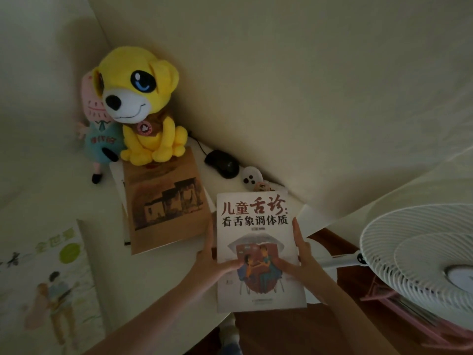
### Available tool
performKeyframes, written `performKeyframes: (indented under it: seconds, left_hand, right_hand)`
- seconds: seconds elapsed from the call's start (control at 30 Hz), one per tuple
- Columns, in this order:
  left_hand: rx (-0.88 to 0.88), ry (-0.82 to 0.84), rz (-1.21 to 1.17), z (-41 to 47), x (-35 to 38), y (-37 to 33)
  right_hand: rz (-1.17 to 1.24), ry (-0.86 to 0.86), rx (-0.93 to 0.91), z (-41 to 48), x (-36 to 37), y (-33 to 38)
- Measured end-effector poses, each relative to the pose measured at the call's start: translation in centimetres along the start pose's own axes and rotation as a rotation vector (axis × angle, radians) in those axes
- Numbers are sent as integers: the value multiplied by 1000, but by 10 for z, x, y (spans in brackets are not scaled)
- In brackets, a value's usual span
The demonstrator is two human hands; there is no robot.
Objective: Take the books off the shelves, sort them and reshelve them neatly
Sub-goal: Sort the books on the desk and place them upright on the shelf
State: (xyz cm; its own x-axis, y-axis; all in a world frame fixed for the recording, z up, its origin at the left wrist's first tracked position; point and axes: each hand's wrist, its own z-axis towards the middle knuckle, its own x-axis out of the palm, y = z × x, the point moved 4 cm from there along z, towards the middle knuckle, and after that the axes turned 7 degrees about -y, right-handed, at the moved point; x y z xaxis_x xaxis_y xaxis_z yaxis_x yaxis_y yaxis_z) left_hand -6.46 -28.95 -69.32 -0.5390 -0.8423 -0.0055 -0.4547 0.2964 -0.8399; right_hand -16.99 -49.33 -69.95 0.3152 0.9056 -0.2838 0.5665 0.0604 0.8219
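A: What is nearest the camera?

B: The person's left hand (pixel 207 262) and right hand (pixel 305 260) each grip a side of a white book (pixel 256 235), thumbs on its cover, above the edge of the white table (pixel 158 275).

A: Any readable writing?

B: The title reads 儿童舌诊:看舌象调体质. Farther back a brown book (pixel 166 203) lies flat, and a yellow plush dog (pixel 146 106) sits in the corner.

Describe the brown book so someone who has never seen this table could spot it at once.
Find the yellow plush dog sitting in the corner of the white table. The brown book lies flat right at its paws, left of the white book being held. It alone has a tan cover with a dark sketch of a building.
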Motion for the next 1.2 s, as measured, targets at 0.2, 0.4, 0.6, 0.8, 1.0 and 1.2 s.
performKeyframes:
  seconds: [0.2,0.4,0.6,0.8,1.0,1.2]
  left_hand:
    - [-106,-72,105,-11,17,18]
    - [-289,-53,92,-13,10,23]
    - [-259,48,137,-13,9,21]
    - [-284,-20,336,-19,4,36]
    - [-378,-21,378,-47,-31,66]
    - [-386,-34,327,-68,-66,73]
  right_hand:
    - [139,50,72,-17,-7,-26]
    - [159,14,117,-24,-8,-31]
    - [200,-4,47,-36,-1,-23]
    - [149,55,70,-44,7,-25]
    - [117,118,34,-61,47,-18]
    - [100,169,28,-74,82,-22]
